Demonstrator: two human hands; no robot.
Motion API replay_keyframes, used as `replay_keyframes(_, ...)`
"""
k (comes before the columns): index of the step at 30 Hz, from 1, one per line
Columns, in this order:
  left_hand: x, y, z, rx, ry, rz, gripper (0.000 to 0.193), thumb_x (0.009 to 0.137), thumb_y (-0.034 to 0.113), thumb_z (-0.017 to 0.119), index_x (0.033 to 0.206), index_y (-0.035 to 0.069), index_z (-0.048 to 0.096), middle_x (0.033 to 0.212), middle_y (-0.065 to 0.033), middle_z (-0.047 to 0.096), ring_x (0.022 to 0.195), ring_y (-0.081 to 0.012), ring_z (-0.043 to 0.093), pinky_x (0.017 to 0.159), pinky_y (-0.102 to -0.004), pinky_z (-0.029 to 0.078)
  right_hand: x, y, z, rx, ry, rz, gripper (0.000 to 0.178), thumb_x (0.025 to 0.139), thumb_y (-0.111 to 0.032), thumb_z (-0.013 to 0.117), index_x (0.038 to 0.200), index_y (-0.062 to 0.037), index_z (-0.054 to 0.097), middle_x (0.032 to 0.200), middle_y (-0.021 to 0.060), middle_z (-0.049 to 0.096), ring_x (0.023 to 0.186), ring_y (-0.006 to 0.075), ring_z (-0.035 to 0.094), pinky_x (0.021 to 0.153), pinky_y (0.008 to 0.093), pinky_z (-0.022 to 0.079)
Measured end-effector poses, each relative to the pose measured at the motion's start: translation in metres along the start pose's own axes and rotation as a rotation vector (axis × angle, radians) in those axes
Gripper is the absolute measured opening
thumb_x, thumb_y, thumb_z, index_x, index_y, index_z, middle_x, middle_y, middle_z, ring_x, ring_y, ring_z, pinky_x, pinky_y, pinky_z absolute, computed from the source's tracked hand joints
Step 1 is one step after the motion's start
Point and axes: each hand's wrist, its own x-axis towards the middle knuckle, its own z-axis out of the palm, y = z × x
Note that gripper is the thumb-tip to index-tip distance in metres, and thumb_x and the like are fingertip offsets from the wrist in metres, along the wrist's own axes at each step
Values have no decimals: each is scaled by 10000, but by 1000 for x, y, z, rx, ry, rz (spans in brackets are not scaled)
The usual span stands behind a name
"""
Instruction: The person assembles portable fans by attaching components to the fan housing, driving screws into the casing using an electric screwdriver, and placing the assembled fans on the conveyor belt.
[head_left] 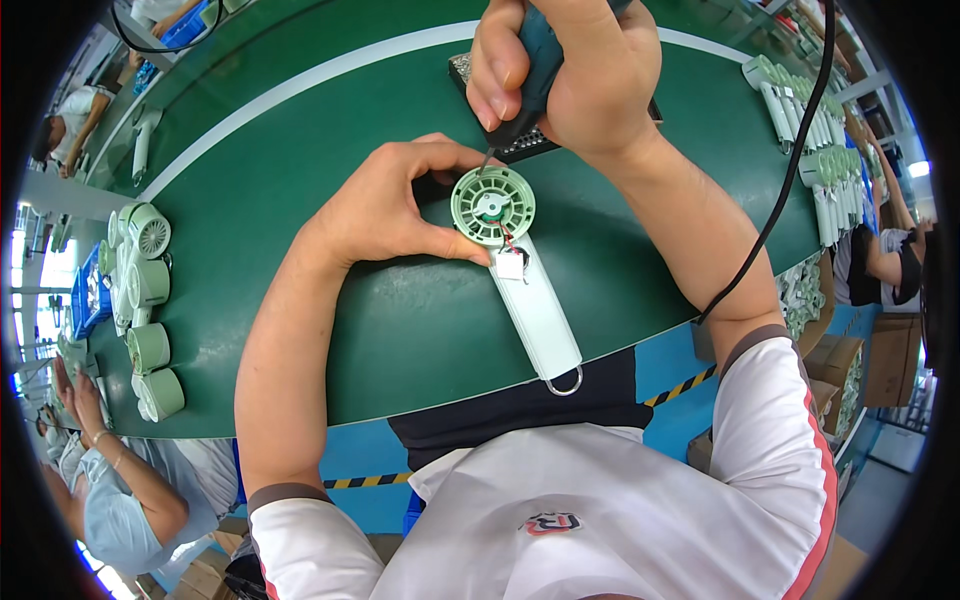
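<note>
A handheld fan body (537, 318) lies on the green table, its pale handle pointing toward me with a wire loop at the end. Its round green head (493, 206) is uncovered, showing a slotted ring, a central hub and thin wires. A small white square piece (510, 264) sits where head and handle meet. My left hand (395, 207) grips the head from the left, thumb at the near side and fingers round the far side. In my right hand (590, 75) is a dark electric screwdriver (540, 70), its thin bit reaching down to the head's upper left rim.
A dark tray of small metal parts (525, 145) lies behind the fan. Several fan bodies stand at the left (148, 285) and right (832, 185) table edges. A black cord (775, 210) hangs beside my right arm. Other people (140, 490) work nearby.
</note>
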Motion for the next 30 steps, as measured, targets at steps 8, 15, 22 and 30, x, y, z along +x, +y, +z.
replay_keyframes(8, -2, 8, -2, 27, -22, -43, 717, 605, 220, 1010, 1222, 8, 713, 1084, -91, 697, 987, -204, 667, 915, -341, 529, -10, 3, 1, -102, -83, -85, 214, 1044, -173, 621, 984, 33, 628, 572, 53, 592, 436, 129, 548, 425, 275, 432)
replay_keyframes(15, -3, 4, -4, 4, -31, 48, 676, 618, 241, 1002, 1169, -18, 706, 1029, -113, 703, 933, -215, 676, 854, -336, 540, -9, 32, -8, -255, -314, -218, 193, 1055, -167, 522, 971, 6, 542, 657, 79, 579, 524, 161, 562, 531, 299, 478)
replay_keyframes(22, 5, -2, 3, 16, -42, 17, 705, 589, 393, 1000, 1087, -19, 718, 893, -118, 686, 732, -216, 592, 675, -350, 476, -8, 28, -3, -366, -340, -183, 216, 1064, -141, 504, 884, -24, 521, 593, 41, 507, 464, 134, 505, 465, 285, 433)
replay_keyframes(30, -3, 20, -6, -26, -97, -181, 655, 642, 159, 990, 1183, -31, 673, 1099, -102, 735, 1035, -196, 697, 989, -345, 534, -10, 31, 4, -321, -253, -127, 151, 1018, -126, 615, 960, 12, 638, 591, 22, 586, 471, 89, 526, 468, 264, 420)
